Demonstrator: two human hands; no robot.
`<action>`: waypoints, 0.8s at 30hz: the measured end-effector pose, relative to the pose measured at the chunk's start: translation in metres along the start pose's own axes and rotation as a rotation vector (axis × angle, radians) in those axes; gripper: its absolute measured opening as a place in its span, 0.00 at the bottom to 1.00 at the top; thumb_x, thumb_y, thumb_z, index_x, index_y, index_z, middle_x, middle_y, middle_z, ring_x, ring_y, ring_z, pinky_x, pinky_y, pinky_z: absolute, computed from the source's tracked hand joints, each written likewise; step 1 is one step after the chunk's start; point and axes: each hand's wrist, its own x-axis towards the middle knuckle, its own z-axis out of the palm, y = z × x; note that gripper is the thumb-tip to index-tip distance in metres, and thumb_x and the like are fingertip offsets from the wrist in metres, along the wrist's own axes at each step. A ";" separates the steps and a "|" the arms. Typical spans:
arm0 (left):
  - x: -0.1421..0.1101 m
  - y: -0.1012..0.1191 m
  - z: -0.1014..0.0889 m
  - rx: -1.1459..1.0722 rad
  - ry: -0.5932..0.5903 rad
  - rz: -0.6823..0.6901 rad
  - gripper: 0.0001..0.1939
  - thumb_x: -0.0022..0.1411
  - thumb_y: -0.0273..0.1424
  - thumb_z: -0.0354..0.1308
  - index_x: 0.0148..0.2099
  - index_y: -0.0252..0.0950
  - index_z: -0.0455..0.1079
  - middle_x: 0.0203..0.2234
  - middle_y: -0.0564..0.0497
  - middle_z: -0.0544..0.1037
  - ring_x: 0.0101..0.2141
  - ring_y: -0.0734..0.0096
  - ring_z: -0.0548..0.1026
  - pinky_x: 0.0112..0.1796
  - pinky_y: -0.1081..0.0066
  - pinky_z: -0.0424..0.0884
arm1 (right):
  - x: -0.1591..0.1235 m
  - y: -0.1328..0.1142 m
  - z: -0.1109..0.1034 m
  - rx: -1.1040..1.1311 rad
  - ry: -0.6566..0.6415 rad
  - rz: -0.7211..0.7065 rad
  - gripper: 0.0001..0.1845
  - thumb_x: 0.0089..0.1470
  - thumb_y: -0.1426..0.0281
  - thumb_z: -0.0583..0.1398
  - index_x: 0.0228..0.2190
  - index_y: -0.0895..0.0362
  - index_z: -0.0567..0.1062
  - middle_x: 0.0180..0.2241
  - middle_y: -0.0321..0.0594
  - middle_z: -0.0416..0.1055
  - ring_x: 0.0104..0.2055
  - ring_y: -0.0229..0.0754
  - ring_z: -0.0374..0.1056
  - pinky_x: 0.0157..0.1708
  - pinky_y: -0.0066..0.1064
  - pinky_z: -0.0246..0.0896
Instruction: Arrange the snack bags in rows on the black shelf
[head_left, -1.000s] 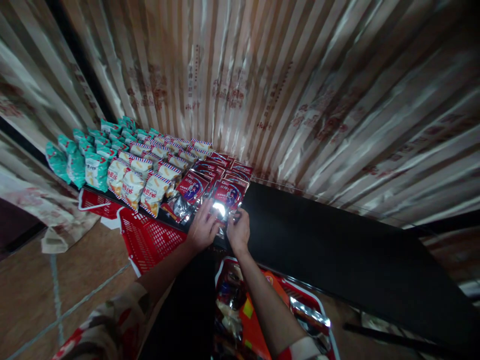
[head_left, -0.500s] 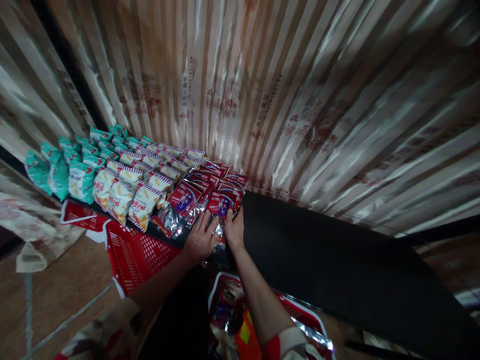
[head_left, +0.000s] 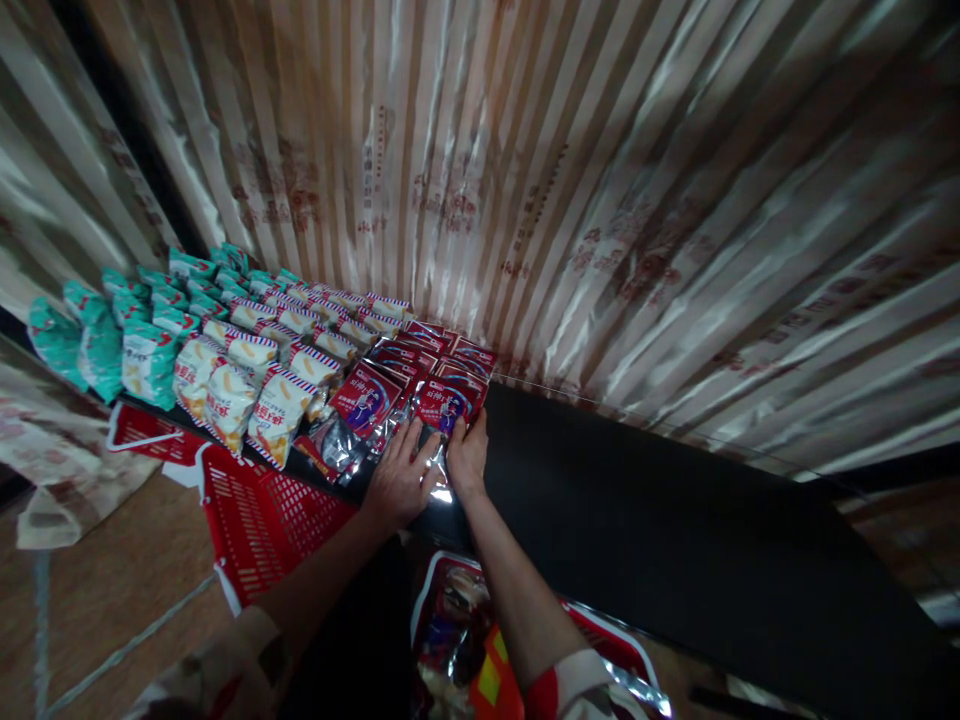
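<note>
Both my hands rest on a red and silver foil snack packet (head_left: pixel 448 402) at the front of the rightmost row on a black table (head_left: pixel 637 500). My left hand (head_left: pixel 400 478) lies flat with fingers spread on the packet's left lower side. My right hand (head_left: pixel 469 457) presses its right edge, fingers together and stretched along it. More red packets (head_left: pixel 367 395) stand in rows behind and to the left.
Rows of white-and-orange snack bags (head_left: pixel 277 400) and teal bags (head_left: pixel 142 355) fill the table's left part. Red plastic baskets (head_left: pixel 255 505) sit on the floor at left; another basket with packets (head_left: pixel 465 640) is below my arms. A striped curtain (head_left: pixel 525 200) hangs behind.
My hands have gone from gripping the packet's lower edge to lying flatter on it. The camera view has drifted slightly, shifting the rows leftward.
</note>
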 end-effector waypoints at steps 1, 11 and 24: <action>0.000 0.001 -0.002 -0.003 0.012 0.000 0.24 0.63 0.33 0.49 0.60 0.34 0.58 0.63 0.39 0.52 0.63 0.51 0.47 0.57 0.50 0.55 | 0.000 0.000 -0.001 0.004 0.008 -0.002 0.37 0.56 0.56 0.44 0.59 0.69 0.52 0.57 0.59 0.58 0.59 0.52 0.55 0.57 0.45 0.47; -0.002 0.002 -0.010 -0.004 0.044 0.023 0.27 0.63 0.36 0.48 0.62 0.32 0.55 0.62 0.36 0.53 0.63 0.53 0.47 0.58 0.51 0.53 | -0.014 -0.006 -0.010 -0.022 0.009 -0.017 0.40 0.54 0.52 0.46 0.60 0.68 0.51 0.60 0.58 0.53 0.62 0.52 0.49 0.59 0.45 0.43; -0.016 0.025 -0.035 -0.012 0.118 0.022 0.17 0.63 0.27 0.44 0.51 0.29 0.66 0.59 0.37 0.61 0.62 0.55 0.52 0.56 0.52 0.60 | -0.064 0.000 -0.042 -0.043 0.063 -0.095 0.39 0.55 0.50 0.43 0.56 0.68 0.58 0.61 0.59 0.51 0.64 0.52 0.43 0.60 0.46 0.40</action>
